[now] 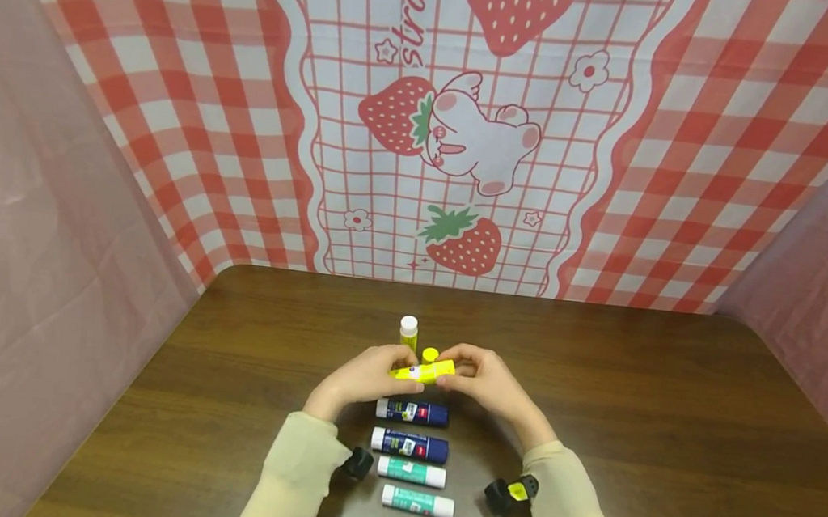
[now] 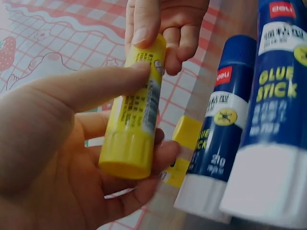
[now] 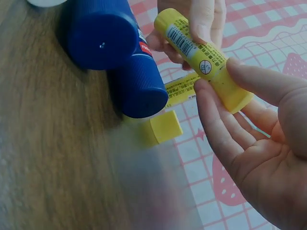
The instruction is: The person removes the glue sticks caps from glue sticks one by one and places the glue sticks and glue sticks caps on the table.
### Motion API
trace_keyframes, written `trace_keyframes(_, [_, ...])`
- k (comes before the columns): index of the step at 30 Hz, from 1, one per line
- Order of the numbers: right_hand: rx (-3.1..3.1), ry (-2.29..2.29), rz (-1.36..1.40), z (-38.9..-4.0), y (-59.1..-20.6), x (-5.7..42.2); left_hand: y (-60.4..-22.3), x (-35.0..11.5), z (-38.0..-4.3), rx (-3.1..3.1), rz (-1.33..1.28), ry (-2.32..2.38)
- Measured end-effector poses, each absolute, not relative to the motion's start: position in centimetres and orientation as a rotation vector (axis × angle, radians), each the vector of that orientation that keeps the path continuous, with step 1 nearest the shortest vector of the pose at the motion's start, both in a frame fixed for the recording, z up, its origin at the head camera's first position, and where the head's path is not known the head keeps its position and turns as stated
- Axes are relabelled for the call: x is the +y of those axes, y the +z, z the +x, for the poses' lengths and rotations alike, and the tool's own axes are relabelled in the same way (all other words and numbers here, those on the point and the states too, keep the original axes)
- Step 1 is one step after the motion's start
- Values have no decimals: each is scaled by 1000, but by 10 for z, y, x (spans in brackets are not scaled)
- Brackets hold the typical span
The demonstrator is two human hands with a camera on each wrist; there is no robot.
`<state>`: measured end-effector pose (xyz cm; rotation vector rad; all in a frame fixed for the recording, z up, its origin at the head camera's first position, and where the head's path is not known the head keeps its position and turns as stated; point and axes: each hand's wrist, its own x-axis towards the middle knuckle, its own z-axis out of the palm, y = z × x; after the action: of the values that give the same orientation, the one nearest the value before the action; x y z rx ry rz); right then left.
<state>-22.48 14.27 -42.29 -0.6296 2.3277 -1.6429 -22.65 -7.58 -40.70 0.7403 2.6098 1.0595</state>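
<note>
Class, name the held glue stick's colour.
The glue stick is yellow, clearest in the left wrist view.

Held glue stick (image 1: 425,371) above table (image 1: 630,389), left hand (image 1: 368,373) at its left end, right hand (image 1: 488,384) at its right end. Behind it: upright glue stick (image 1: 408,329), second upright stick (image 1: 431,356) just to the right. In front: four lying sticks (image 1: 410,446) crosswise, one before another, nearest sits slightly right. Backdrop cloth (image 1: 456,181) behind table; side cloths (image 1: 59,222) left and right.

yellow tube (image 3: 204,61): barcode | near blue tube (image 2: 271,108): deli, GLUE STICK | far one (image 2: 218,127): deli, 21g | backdrop (image 1: 460,132): "stra"
</note>
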Motion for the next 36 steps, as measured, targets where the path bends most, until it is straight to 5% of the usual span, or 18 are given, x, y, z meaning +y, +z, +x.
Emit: trace_keyframes(36, [2304, -1712, -691, -225, -414, 147, -401, -78, -227, 2554, 800, 1228])
